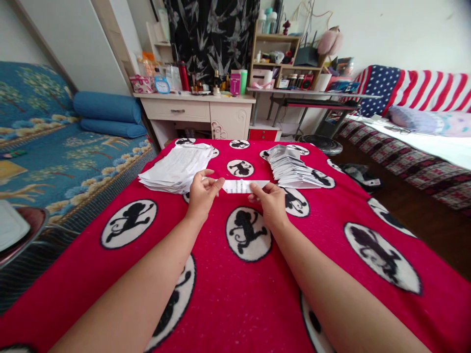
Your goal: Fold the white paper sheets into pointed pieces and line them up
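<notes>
A folded strip of printed white paper [237, 186] spans the gap between my two hands, low over the red cloth. My left hand [204, 192] pinches its left end between thumb and fingers. At the other end, the thumb and fingers of my right hand [270, 200] grip the paper. Beyond my left hand lies a stack of flat printed sheets [178, 166], slightly uneven at the edges. A row of folded papers [290, 169], overlapping one another, rests past my right hand.
The red cloth [228, 289] with monkey ovals covers the table. A blue patterned sofa [106, 147] stands at left. Behind are a white dresser [195, 109] and a desk with shelves [275, 51]. At right is a bed [434, 132] with a striped cover.
</notes>
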`<state>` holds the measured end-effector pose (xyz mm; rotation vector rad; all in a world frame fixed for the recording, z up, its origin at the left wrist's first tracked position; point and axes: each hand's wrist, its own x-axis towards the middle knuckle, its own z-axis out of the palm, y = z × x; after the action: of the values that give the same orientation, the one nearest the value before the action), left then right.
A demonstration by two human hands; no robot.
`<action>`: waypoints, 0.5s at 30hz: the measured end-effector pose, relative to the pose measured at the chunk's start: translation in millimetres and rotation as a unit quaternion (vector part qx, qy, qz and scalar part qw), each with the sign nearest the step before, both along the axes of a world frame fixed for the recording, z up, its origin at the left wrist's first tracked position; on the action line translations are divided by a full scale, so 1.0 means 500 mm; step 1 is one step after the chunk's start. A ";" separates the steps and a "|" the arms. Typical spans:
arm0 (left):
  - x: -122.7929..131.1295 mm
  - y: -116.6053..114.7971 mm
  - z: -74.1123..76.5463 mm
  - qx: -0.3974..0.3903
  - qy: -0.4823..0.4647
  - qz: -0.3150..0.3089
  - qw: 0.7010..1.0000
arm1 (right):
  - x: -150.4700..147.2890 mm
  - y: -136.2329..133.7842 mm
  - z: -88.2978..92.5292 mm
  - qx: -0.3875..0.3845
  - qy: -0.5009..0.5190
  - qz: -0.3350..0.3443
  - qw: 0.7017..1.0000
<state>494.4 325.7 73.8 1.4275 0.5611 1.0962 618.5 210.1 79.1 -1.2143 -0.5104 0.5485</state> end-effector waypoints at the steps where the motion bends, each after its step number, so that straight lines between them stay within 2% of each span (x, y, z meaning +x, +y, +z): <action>1: 0.002 -0.002 0.001 -0.025 -0.007 -0.021 0.999 | -0.005 0.001 0.003 0.011 0.026 -0.001 1.000; 4: 0.005 -0.018 0.004 -0.011 0.046 -0.113 0.992 | -0.026 0.003 0.011 0.028 0.064 0.035 0.997; 6: 0.007 -0.032 0.006 0.046 0.089 -0.130 0.987 | -0.041 0.003 0.013 0.020 0.067 0.073 0.995; 10: 0.007 -0.050 0.009 0.116 0.110 -0.080 0.984 | -0.053 0.000 0.016 -0.011 0.029 0.107 0.994; 15: 0.004 -0.034 0.006 0.092 0.091 -0.040 0.991 | -0.024 -0.001 0.017 -0.016 -0.021 0.101 0.994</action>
<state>496.4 308.7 76.9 1.7089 0.5361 0.9804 606.4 209.5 87.6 -1.2134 -0.6676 0.7067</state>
